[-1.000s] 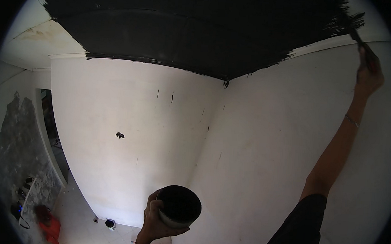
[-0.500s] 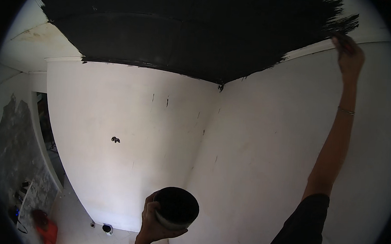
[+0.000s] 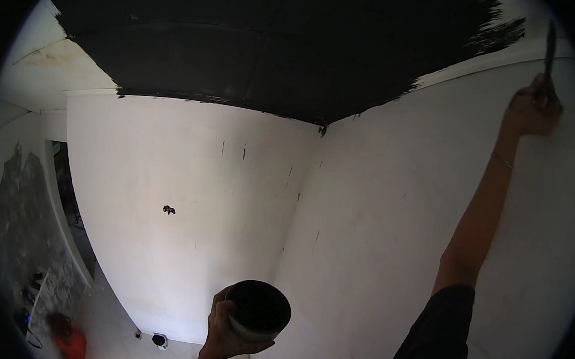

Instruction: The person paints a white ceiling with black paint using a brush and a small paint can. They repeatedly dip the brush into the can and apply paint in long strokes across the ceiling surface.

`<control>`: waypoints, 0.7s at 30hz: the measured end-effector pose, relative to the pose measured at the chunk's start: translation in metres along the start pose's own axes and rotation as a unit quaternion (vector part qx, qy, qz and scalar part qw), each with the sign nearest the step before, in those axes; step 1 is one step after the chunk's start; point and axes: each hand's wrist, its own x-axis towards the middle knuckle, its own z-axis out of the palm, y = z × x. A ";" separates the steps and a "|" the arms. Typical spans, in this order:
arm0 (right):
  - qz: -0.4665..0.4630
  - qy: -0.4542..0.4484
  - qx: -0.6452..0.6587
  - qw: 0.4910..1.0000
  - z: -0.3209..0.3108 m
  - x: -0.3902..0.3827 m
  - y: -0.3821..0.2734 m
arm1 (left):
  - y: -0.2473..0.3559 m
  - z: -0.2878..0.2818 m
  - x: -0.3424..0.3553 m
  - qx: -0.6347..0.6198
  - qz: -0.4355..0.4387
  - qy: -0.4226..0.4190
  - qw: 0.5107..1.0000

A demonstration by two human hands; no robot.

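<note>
I find no legible text, label, number or sign. The container (image 3: 253,331) in my left fingers (image 3: 224,308) and the brush (image 3: 550,51) in my right fingers (image 3: 541,94) show no readable marking. The dark streaks (image 3: 244,151) on the white wall (image 3: 156,150) form no characters that I can read.

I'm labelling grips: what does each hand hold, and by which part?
Left hand: the round container, by its side and from below. Right hand: the brush, by its handle.
</note>
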 end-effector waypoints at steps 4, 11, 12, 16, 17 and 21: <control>-0.054 -0.035 0.021 0.998 0.025 -0.057 -0.018 | 0.001 0.001 -0.002 -0.009 -0.006 -0.006 1.000; -0.015 -0.163 0.080 0.983 0.007 -0.163 -0.063 | 0.005 0.000 -0.005 -0.027 -0.001 -0.009 1.000; -0.016 -0.174 0.099 0.980 0.002 -0.172 -0.067 | 0.006 -0.001 -0.005 -0.030 -0.001 -0.009 0.999; 0.003 -0.261 0.129 0.957 -0.027 -0.196 -0.071 | 0.005 0.001 -0.009 -0.015 0.010 -0.016 1.000; 0.007 -0.279 0.146 0.949 -0.035 -0.198 -0.071 | 0.003 0.003 -0.009 -0.016 0.012 -0.021 1.000; 0.036 -0.328 0.157 0.931 -0.059 -0.182 -0.060 | 0.001 0.004 -0.009 -0.063 -0.064 -0.058 0.994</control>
